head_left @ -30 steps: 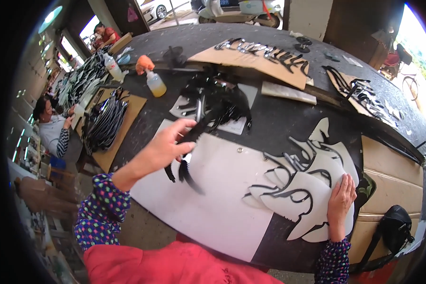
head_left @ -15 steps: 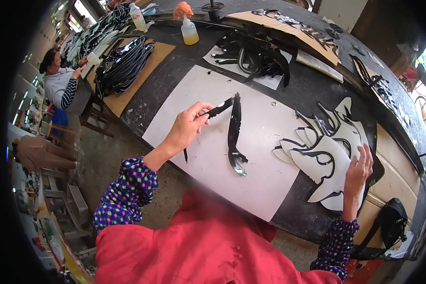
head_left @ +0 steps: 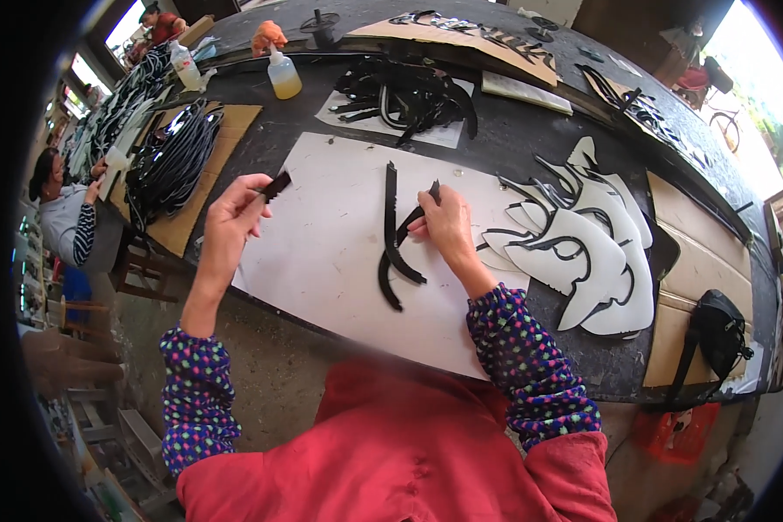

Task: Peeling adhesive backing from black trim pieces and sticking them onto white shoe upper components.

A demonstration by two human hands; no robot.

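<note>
White board (head_left: 322,235) bearing two crossed black strips

The dark table (head_left: 270,122) spreads beneath everything, with the board at its near side. At the board's right, white pieces edged in black (head_left: 596,248) lie piled; beyond its far edge sits a heap of black strips (head_left: 409,96). The right hand (head_left: 448,226) pinches, between thumb and fingers, the far end of the curved strip (head_left: 384,278), whose tip pokes up past them. Its long axis slants from that grip toward the person and leftward, the near end hooking right. The straighter strip (head_left: 391,200) runs nearly straight away from the person, its near end bending right across the other. Near the board's left edge, the left hand (head_left: 235,209) pinches a short dark piece (head_left: 277,185), its long axis pointing away and rightward.
</note>
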